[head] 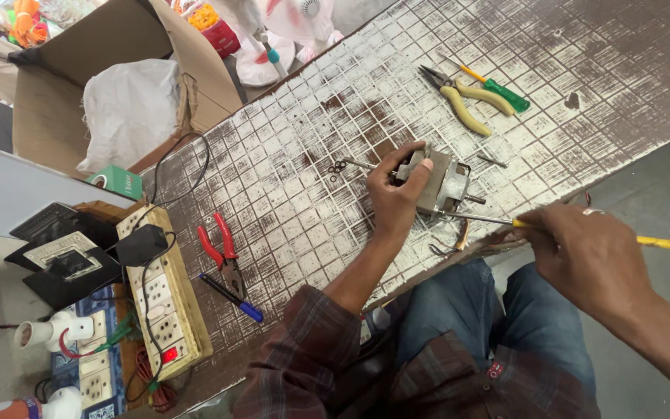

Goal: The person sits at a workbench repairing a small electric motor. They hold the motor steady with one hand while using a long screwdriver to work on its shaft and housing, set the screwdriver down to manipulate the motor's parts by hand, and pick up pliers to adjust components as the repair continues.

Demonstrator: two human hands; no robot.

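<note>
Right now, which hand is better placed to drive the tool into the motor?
Probably the right hand: it holds the screwdriver, whose tip already reaches the motor. The left hand rests on the motor, steadying it.

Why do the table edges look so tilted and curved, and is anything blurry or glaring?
Head view: a wide lens bends and tilts the table; light is soft and even, with faint shadows and no strong glare; the left hand on the metal block is sharp; the right hand with its screwdriver is slightly soft.
</note>
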